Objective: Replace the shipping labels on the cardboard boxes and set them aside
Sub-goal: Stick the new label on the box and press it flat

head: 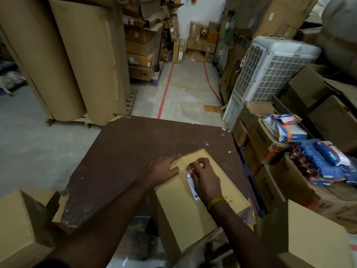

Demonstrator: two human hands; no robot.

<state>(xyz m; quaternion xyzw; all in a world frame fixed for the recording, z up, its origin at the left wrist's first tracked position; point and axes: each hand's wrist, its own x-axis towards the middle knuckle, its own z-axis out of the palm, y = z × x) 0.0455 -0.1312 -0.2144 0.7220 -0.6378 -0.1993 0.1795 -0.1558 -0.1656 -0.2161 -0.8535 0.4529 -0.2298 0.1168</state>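
Two hands are on one cardboard box [193, 209] that lies flat on the brown table [125, 151], near its right edge; the white shipping label [193, 188] is a thin strip that runs from near to far, mostly hidden under the right hand [204, 180]; that hand's curled fingertips pinch the label's far end, so it looks set to peel back toward the person; just left, the left hand [164, 169] presses flat with straight fingers on the box's far left corner.
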